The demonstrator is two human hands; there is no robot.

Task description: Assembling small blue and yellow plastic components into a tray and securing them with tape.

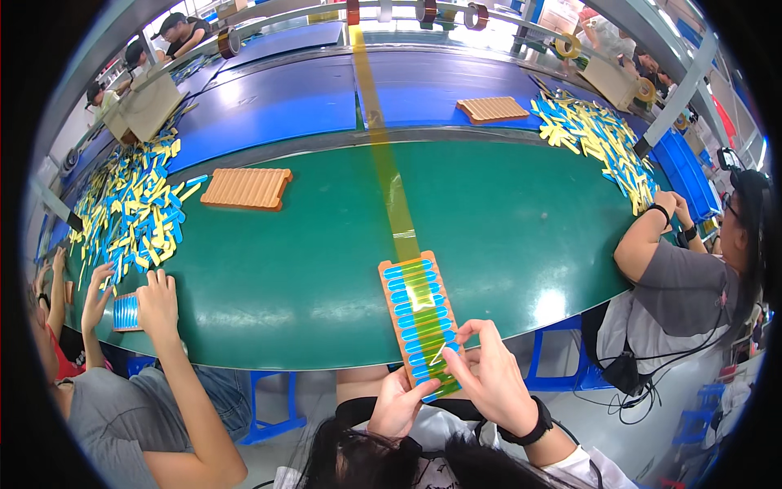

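- Green table [269,269]: curved worktop; blue-and-yellow strip piles [134,208] at far left and far right; empty orange ridged tray [247,187] well apart from the hands.
- Yellow translucent tape [389,179]: runs from the overhead rail down over the loaded tray.
- Orange tray of blue strips [417,314]: at the near table edge, its near end overhanging between both hands.
- Right hand [489,375]: thumb and forefinger pinched narrow on a thin pale sliver at the tray's right edge.
- Left hand [397,405]: under the tray's near end, fingers curled, thumb touching it.
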